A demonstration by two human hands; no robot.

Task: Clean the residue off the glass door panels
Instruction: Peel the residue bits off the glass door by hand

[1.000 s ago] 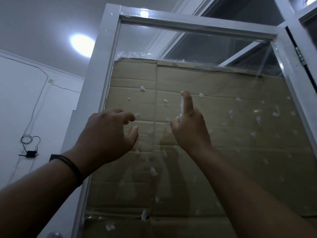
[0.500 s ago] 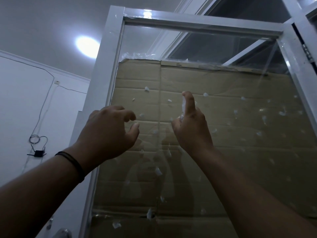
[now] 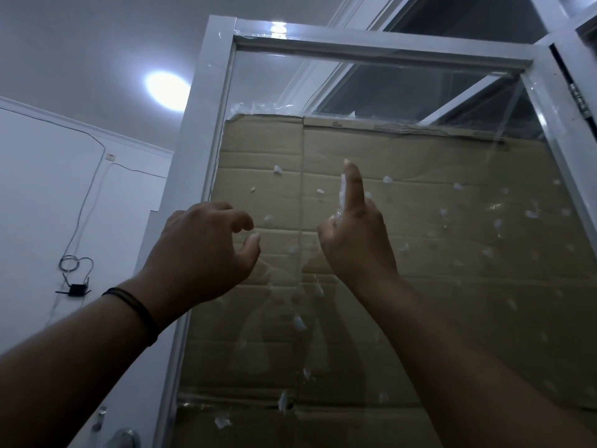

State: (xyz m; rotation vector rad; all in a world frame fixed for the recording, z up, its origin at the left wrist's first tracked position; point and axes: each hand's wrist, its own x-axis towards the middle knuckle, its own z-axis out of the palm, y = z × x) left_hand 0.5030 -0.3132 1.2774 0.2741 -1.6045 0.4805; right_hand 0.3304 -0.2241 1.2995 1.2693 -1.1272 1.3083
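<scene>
A glass door panel [image 3: 420, 92] in a white frame [image 3: 200, 130] fills the view, with brown cardboard [image 3: 436, 163] behind it. Several small white bits of residue [image 3: 277, 170] dot the glass. My right hand [image 3: 355, 234] is raised against the pane, forefinger pointing up, with a whitish crumpled strip of residue [image 3: 341, 192] along that finger and under the thumb. My left hand [image 3: 206, 250] hovers at the panel's left side, fingers curled and apart, thumb and forefinger close with nothing visible between them. A black band circles my left wrist.
A white wall [image 3: 48, 195] stands at the left with a thin cable and a small black clip [image 3: 76, 289]. A round ceiling light [image 3: 166, 88] glows above. A metal door handle [image 3: 124, 439] shows at the bottom left, a hinge [image 3: 580, 100] at the right frame.
The view has shifted so the door sits further right and higher. Both hands keep nearly the same pose against the glass.
</scene>
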